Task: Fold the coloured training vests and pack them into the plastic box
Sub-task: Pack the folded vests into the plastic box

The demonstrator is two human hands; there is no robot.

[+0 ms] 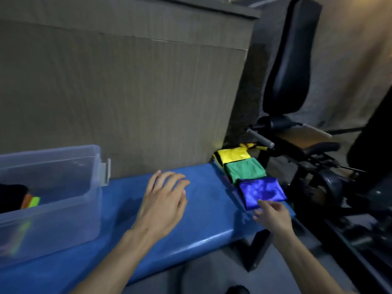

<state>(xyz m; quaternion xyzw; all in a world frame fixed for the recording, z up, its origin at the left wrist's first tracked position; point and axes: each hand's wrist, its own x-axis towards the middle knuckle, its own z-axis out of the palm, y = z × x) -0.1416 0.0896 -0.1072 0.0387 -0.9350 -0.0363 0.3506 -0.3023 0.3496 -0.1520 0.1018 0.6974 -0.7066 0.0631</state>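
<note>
Three folded vests lie in a row at the right end of the blue bench (203, 211): a yellow vest (232, 155) farthest, a green vest (244, 170) in the middle, a shiny blue vest (262, 192) nearest. My right hand (272, 216) touches the blue vest's near edge with its fingertips. My left hand (165, 200) hovers over the bench's middle, fingers relaxed and spread, holding nothing. The clear plastic box (63, 187) stands at the bench's left end, with orange and lime green folded vests (31, 202) inside at its left.
A tall brown cardboard sheet (127, 92) stands behind the bench. Black gym equipment (297, 134) with a padded upright and handles crowds the right side. The bench's front edge drops to a grey floor (201, 274).
</note>
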